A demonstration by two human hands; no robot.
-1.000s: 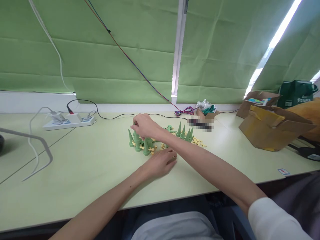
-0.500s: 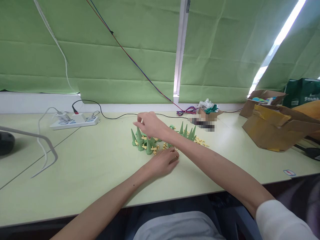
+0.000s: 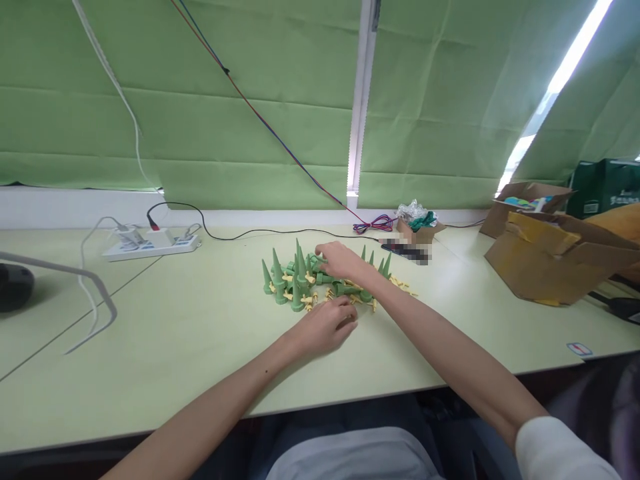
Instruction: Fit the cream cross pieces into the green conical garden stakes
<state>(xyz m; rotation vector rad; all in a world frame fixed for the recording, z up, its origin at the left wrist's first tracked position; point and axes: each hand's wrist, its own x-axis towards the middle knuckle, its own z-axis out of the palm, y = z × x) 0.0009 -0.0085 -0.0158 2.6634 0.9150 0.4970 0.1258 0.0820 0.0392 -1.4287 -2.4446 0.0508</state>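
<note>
Reaching over the desk [image 3: 175, 333], my right hand [image 3: 343, 261] rests on the heap of green cone pieces [image 3: 295, 283] and small yellow clips [image 3: 400, 285], fingers curled down onto a green piece lying on its side; whether that grip has closed around it I cannot tell. Just left of this hand several cones stand upright, tips up. My left hand [image 3: 327, 327] lies just in front of the heap, palm down, fingers loosely bent with the tips at its near edge, touching yellow bits; I cannot see anything held. Far to the left of both hands sits a white power strip [image 3: 150, 245]; well to the right are open cardboard boxes [image 3: 550, 263].
</note>
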